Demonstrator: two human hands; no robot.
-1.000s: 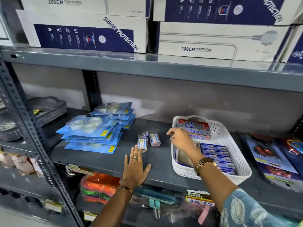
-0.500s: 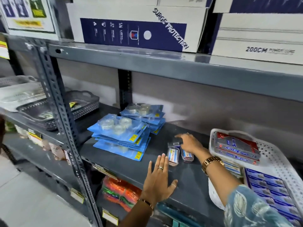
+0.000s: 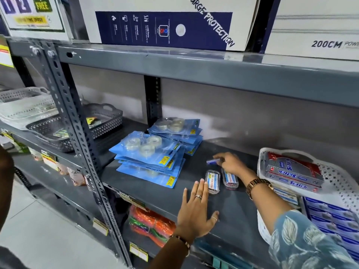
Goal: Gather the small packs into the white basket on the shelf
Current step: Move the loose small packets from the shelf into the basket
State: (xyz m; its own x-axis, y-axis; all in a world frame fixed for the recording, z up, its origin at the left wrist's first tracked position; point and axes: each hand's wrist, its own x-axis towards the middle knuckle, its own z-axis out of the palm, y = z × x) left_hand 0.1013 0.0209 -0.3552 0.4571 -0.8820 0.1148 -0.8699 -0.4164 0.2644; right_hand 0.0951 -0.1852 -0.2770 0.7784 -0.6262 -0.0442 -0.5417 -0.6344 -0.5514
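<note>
Right hand pinches 1 small pack – left hand flat, splayed, touching another pack.

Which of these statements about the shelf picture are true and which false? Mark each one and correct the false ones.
1. The left hand lies flat and open on the shelf. True.
2. The right hand is inside the white basket. False: it is out over the shelf, reaching at the small packs.
3. Two small clear packs lie side by side between the hands. True.
4. The blue tape packs lie in the white basket. False: they are stacked on the shelf, left of the hands.
5. The right wrist bears a watch. True.
</note>
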